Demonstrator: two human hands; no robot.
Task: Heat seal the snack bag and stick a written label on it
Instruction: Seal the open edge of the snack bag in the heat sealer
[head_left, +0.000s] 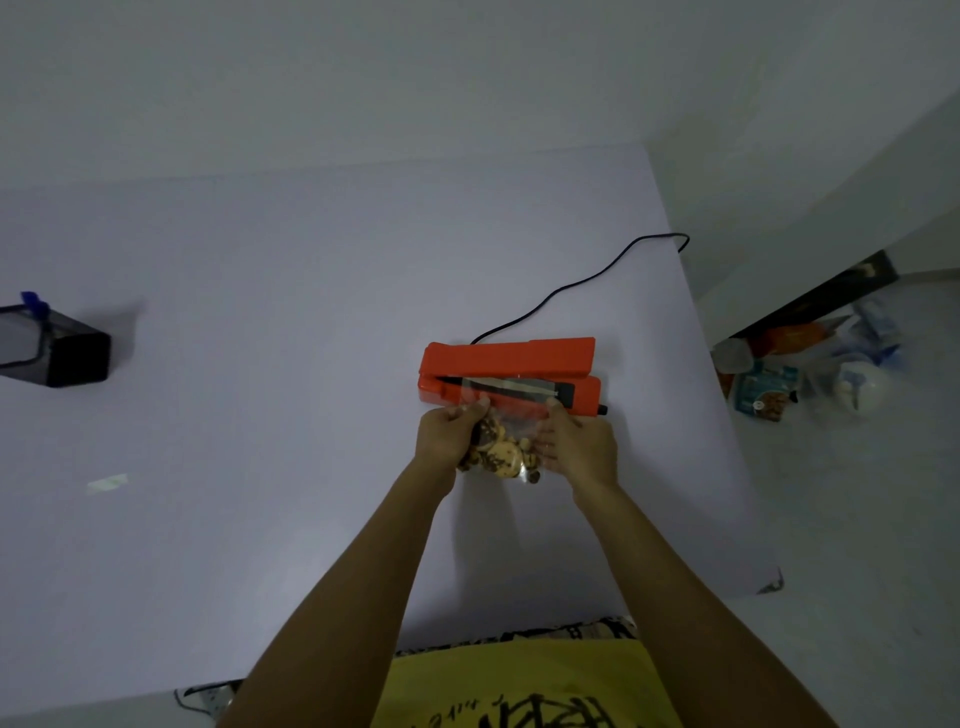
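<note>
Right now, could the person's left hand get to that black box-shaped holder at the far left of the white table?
Probably, but not at once: the left hand is pinching the clear snack bag. Bare table lies between it and the black holder.

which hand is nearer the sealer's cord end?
The left hand. The black cord leaves the orange heat sealer at its left rear, while the right hand sits toward the knob end.

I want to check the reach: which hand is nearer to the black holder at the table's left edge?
Left. The left hand grips the snack bag on the side facing the black holder; the right hand grips its far side.
</note>
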